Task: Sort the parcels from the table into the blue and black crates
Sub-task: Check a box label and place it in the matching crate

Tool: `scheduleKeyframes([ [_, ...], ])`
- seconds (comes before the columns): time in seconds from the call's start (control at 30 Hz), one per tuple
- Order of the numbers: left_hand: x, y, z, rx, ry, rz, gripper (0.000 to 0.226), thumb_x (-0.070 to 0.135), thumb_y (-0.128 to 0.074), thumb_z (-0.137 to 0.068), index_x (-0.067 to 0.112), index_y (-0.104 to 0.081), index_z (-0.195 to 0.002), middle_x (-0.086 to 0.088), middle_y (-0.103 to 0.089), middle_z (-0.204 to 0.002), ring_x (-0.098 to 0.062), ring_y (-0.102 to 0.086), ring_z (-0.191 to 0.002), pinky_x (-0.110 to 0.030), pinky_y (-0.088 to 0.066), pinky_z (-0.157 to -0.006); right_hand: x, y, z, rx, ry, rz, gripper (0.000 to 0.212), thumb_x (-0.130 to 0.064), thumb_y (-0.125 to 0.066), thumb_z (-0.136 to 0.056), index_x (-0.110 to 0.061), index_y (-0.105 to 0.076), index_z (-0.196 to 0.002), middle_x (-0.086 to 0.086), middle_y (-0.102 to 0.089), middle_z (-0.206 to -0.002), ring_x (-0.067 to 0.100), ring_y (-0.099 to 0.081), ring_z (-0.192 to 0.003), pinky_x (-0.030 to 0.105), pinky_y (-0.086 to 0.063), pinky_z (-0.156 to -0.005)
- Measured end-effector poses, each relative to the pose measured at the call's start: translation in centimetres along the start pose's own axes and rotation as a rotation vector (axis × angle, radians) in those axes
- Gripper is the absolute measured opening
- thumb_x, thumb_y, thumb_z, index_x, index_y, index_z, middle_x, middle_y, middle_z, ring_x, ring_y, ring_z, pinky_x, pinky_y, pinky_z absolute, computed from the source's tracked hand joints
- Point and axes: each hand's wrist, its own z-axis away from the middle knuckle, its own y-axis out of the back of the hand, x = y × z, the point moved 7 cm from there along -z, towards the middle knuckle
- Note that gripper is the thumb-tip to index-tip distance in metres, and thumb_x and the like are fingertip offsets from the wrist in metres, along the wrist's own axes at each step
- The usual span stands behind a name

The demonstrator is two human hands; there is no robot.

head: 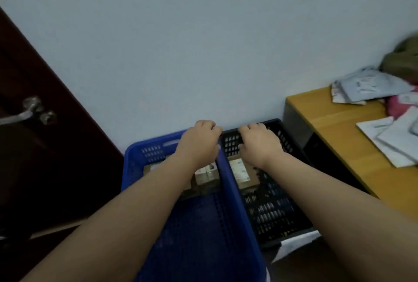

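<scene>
Below each grip (201,139) (260,141) on crate rims lie boxed parcels (242,170).

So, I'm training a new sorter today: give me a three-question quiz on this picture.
1. True or false: the left hand grips the far rim of the blue crate.
2. Which crate does the right hand grip? A) blue B) black C) neither
3. Fill in: unsorted mailers lie on the ____.

Key: 1 true; 2 B, the black crate; 3 table.
</scene>
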Motion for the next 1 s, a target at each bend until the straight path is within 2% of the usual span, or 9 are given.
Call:
scheduleKeyframes([
  [0.07, 3.9, 2.8, -1.2, 0.032, -0.090, -0.049, 0.043, 0.028, -0.050, -0.095, 0.015, -0.045, -0.135, -0.007, -0.040, -0.142, -0.027, -0.035, -0.132, -0.041, -0.042, -0.096, 2.5, 3.2, 2.0, 0.070, -0.036, 0.031, 0.033, -0.027, -0.051, -0.094, -0.011, -0.048, -0.122, 0.012, -0.052, -0.125, 0.031, -0.046, -0.118, 0.039, -0.042, -0.088],
  [0.23, 14.6, 8.3, -3.3, 0.114, -0.315, -0.112, 0.038, 0.031, -0.046, -0.096, 0.017, -0.048, -0.131, -0.005, -0.049, -0.127, -0.025, -0.045, -0.118, -0.039, -0.046, -0.076, 10.8, 9.9, 7.7, 0.204, -0.181, 0.088, 0.033, -0.026, -0.050, -0.093, -0.012, -0.049, -0.122, 0.012, -0.053, -0.123, 0.031, -0.047, -0.115, 0.037, -0.042, -0.088],
  [0.33, 20.5, 11.1, -4.6, 0.161, -0.398, -0.125, 0.040, 0.033, -0.046, -0.095, 0.018, -0.047, -0.132, -0.004, -0.050, -0.126, -0.025, -0.046, -0.118, -0.041, -0.050, -0.079, 16.2, 13.1, 11.3, 0.269, -0.276, 0.114, 0.038, -0.027, -0.051, -0.092, -0.011, -0.050, -0.126, 0.013, -0.052, -0.128, 0.032, -0.046, -0.119, 0.037, -0.041, -0.090],
  [0.5, 31.6, 13.7, -7.3, 0.204, -0.520, -0.161, 0.041, 0.035, -0.044, -0.097, 0.019, -0.046, -0.134, -0.004, -0.049, -0.126, -0.024, -0.045, -0.118, -0.040, -0.051, -0.079, 25.5, 16.1, 17.6, 0.310, -0.371, 0.149, 0.035, -0.027, -0.049, -0.094, -0.011, -0.050, -0.125, 0.013, -0.053, -0.123, 0.032, -0.046, -0.116, 0.038, -0.042, -0.087],
  [0.7, 47.8, 14.8, -10.2, 0.266, -0.654, -0.187, 0.037, 0.035, -0.042, -0.098, 0.019, -0.050, -0.130, -0.005, -0.051, -0.123, -0.024, -0.045, -0.116, -0.033, -0.037, -0.071, 38.7, 19.3, 26.2, 0.348, -0.487, 0.184, 0.029, -0.028, -0.048, -0.095, -0.013, -0.050, -0.120, 0.010, -0.051, -0.118, 0.029, -0.046, -0.110, 0.034, -0.036, -0.078],
  [0.77, 52.8, 15.2, -11.3, 0.275, -0.680, -0.198, 0.037, 0.036, -0.043, -0.097, 0.019, -0.051, -0.128, -0.006, -0.051, -0.122, -0.025, -0.045, -0.115, -0.033, -0.036, -0.072, 42.9, 20.4, 28.7, 0.351, -0.514, 0.182, 0.027, -0.028, -0.049, -0.095, -0.013, -0.051, -0.117, 0.010, -0.052, -0.115, 0.029, -0.047, -0.108, 0.035, -0.040, -0.080],
  [0.87, 58.7, 15.5, -12.9, 0.256, -0.703, -0.181, 0.039, 0.038, -0.045, -0.095, 0.018, -0.050, -0.129, -0.006, -0.049, -0.123, -0.025, -0.043, -0.117, -0.037, -0.044, -0.074, 48.2, 21.8, 31.8, 0.363, -0.556, 0.179, 0.030, -0.028, -0.049, -0.094, -0.014, -0.052, -0.119, 0.009, -0.053, -0.117, 0.030, -0.047, -0.110, 0.036, -0.041, -0.081],
  [1.0, 64.1, 15.7, -15.4, 0.232, -0.700, -0.190, 0.042, 0.039, -0.046, -0.095, 0.020, -0.047, -0.133, -0.006, -0.048, -0.123, -0.026, -0.041, -0.118, -0.036, -0.039, -0.071, 53.8, 22.7, 34.1, 0.373, -0.597, 0.145, 0.035, -0.029, -0.049, -0.095, -0.014, -0.050, -0.127, 0.009, -0.052, -0.124, 0.029, -0.046, -0.116, 0.034, -0.041, -0.083],
])
